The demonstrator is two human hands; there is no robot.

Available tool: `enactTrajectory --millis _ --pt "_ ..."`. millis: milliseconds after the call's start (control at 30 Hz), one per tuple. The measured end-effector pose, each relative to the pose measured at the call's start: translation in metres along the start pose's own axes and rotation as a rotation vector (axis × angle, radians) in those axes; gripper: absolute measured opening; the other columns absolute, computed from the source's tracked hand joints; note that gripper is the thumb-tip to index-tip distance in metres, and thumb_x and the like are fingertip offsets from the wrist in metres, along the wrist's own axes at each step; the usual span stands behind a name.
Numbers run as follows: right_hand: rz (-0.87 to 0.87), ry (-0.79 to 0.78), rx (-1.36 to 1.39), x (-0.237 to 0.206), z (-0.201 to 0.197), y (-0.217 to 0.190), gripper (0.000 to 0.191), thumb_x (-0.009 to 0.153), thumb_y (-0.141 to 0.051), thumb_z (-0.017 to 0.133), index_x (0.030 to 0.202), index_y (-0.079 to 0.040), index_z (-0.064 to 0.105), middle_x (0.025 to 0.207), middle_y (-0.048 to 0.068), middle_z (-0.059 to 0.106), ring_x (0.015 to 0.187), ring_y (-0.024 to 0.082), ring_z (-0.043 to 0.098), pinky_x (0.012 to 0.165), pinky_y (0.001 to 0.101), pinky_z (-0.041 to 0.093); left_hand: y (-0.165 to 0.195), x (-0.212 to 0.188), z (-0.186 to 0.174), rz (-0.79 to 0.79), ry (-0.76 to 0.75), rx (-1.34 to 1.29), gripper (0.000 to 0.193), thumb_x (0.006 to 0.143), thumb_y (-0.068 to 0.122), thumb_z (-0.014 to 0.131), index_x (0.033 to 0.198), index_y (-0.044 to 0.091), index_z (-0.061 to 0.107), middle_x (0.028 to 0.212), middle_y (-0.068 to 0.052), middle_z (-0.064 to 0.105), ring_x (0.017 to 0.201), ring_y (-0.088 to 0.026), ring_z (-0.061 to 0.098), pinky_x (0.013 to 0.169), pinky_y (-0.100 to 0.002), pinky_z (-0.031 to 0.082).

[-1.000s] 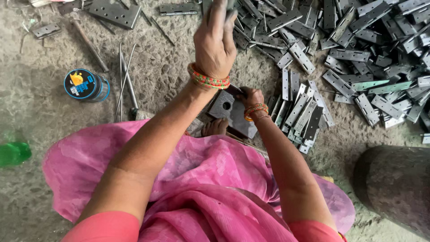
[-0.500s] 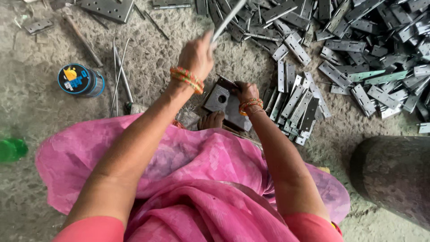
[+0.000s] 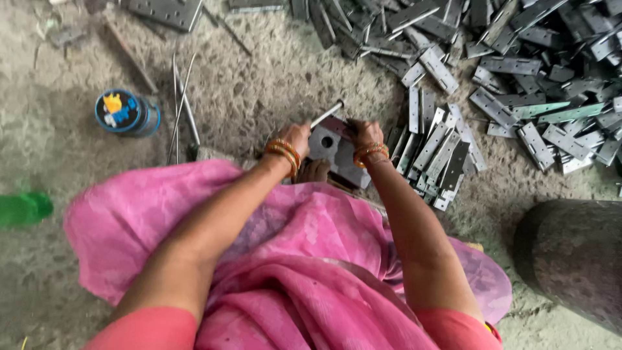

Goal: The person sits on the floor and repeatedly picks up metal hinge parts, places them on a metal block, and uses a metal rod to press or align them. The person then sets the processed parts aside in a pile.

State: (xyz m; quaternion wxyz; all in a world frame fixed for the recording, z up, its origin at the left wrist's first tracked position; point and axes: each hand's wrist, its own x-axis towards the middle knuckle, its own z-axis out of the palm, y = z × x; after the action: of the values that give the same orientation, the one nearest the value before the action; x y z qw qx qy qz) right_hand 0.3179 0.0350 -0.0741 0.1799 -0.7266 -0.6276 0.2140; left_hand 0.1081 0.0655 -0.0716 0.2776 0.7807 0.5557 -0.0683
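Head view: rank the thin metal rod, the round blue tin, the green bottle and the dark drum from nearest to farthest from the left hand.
1. Thin metal rod: in the left hand, at the grey block.
2. Round blue tin: on the ground to the left.
3. Green bottle: far left edge.
4. Dark drum: lower right, roughly as far as the bottle; too close to call.

A round blue tin (image 3: 127, 112) sits at the left of the frame on the rough concrete floor (image 3: 259, 78). A green plastic object (image 3: 24, 209) lies at the left edge. A dark cylindrical block (image 3: 573, 259) stands at the lower right. Thin metal rods (image 3: 181, 104) lie beside the tin.
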Motion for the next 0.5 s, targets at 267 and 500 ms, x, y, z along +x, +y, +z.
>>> enactTrajectory --millis 267,500 --pt "0.021 0.270 0.184 -0.019 0.007 -0.007 0.026 0.088 -0.015 0.077 0.113 -0.019 0.081 0.101 0.014 0.077 0.092 0.032 0.075 0.081 0.0410 0.060 -0.039 0.004 -0.060 0.160 0.587 -0.356 0.014 0.096 0.012 0.065 0.108 0.006 0.071 0.087 -0.022 0.072 0.079 -0.041 0.070 0.068 -0.050 0.054" --pt "-0.077 0.226 0.088 -0.006 -0.002 -0.003 0.042 0.064 -0.009 0.091 0.105 -0.009 0.078 0.099 0.015 0.074 0.091 0.038 0.070 0.079 0.0449 0.057 -0.024 0.003 -0.076 0.283 0.733 -0.648 0.023 0.099 0.017 0.066 0.120 0.007 0.068 0.082 -0.017 0.071 0.066 -0.029 0.069 0.060 -0.041 0.052"
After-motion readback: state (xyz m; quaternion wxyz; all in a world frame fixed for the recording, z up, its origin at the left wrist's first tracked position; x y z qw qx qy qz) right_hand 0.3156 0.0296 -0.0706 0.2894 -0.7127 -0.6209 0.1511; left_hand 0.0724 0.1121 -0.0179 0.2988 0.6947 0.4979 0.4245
